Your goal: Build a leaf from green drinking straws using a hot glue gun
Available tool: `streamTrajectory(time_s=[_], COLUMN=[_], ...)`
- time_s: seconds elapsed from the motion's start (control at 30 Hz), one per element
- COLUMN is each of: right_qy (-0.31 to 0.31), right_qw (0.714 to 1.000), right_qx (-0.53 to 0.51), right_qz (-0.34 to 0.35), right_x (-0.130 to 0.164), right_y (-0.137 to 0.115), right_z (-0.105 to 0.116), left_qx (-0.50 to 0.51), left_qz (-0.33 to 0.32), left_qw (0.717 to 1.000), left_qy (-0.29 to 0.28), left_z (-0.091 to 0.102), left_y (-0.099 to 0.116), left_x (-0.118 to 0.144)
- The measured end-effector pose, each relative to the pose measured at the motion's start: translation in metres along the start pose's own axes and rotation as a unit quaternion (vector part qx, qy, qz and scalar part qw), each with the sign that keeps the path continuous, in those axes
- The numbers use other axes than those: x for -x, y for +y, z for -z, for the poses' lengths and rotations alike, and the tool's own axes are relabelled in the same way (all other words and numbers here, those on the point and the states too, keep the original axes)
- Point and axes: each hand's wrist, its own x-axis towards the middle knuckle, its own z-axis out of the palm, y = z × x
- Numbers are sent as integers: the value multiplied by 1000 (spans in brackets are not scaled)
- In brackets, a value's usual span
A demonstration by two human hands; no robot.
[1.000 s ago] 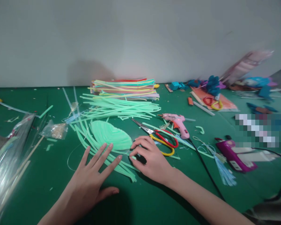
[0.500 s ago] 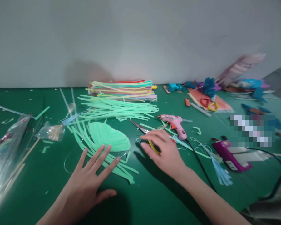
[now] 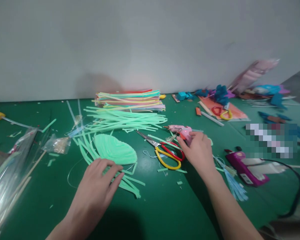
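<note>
A craft workshop: green table (image 3: 165, 206) strewn with straws (image 3: 130, 98), scissors (image 3: 165, 151), glue gun (image 3: 180, 130).

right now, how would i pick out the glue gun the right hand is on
Start at the tall stack of multicoloured plastic straws against the grey wall and come toward the right, past the red and yellow handled scissors. The small pink plastic glue gun lies there under the fingertips of the right hand. Unlike the bigger purple glue gun further right, it is pale pink.
</note>
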Motion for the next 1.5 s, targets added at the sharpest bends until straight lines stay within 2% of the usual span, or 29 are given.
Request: streamTrajectory(time_s=[0.07,0.13,0.33,0.47,0.57,0.67,0.8,0.9,1.07,1.23,1.5], right_qy=[-25,-38,-62,-9,54,53,-6,21,75,131,133], right_qw=[999,998,996,988,970,960,963,966,971,963,955], right_qx=[-16,-38,-40,-100,-180,-247,-268,-248,-182,-148,-154], right_qz=[-23,-41,-51,-119,-157,-120,1,73,137,183,218], right_x=[-1,-4,-12,-12,-5,12,38,50,53,53,53], right_y=[2,4,6,-1,-15,-35,-61,-70,-67,-63,-63], right_z=[-2,-4,-7,6,18,26,29,27,19,12,11], left_qx=[-1,1,-2,13,5,-16,-36,-43,-45,-42,-43], left_qz=[24,43,64,67,49,27,18,17,19,18,15], left_qw=[999,997,997,997,998,996,992,990,989,986,985], left_qy=[-40,-58,-37,-23,28,79,119,130,137,159,169], left_z=[-6,-14,-25,-24,-22,-18,-15,-14,-15,-15,-14], left_y=[7,12,20,21,21,22,22,23,22,20,20], left_x=[-9,-14,-13,-14,-16,-16,-16,-16,-15,-15,-15])
